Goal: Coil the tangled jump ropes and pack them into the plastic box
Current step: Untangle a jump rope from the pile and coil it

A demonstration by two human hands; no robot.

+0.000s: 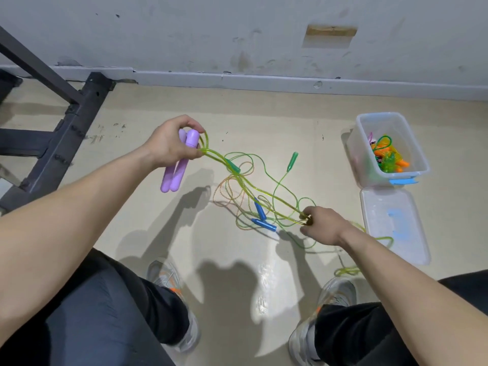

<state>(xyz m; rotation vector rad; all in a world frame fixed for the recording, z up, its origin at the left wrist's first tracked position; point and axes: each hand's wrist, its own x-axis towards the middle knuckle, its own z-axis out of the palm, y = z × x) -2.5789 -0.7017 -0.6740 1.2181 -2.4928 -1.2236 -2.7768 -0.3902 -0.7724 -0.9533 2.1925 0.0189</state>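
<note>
Field notes. One pale floor (264,114); one black metal frame (79,109) stands far left of the plastic box (355,151). One loose tangle lies on the floor left of the box, and three ropes can be counted outside the box: one thick yellow-green rope (264,196), one thin green rope (280,180) and one speckled orange rope (229,188). Two grey shoes (169,276), below and left of the box. One clear lid (380,215) lies flat, touching the box's near end. The box is one, open, upright, with a blue latch; inside sits a bundle of orange and green ropes (388,157), number not clear. Two hands. The left hand (169,143), raised well left of the box, grips two purple handles (179,170) side by side, lower ends hanging below the fist; the thumb pins a loop of the yellow-green rope against them. From that grip the rope runs taut as several strands toward the right hand (323,227), which sits just left of the lid, fingers curled round the bend of the strands. A slack tail trails past the wrist, across the lid's near corner. Two blue handles (260,208), touching in a V, lie between the hands under the taut strands. Two green handles (291,161): one lies between the tangle and the box, the other (232,166) close by the left hand's strands.
</note>
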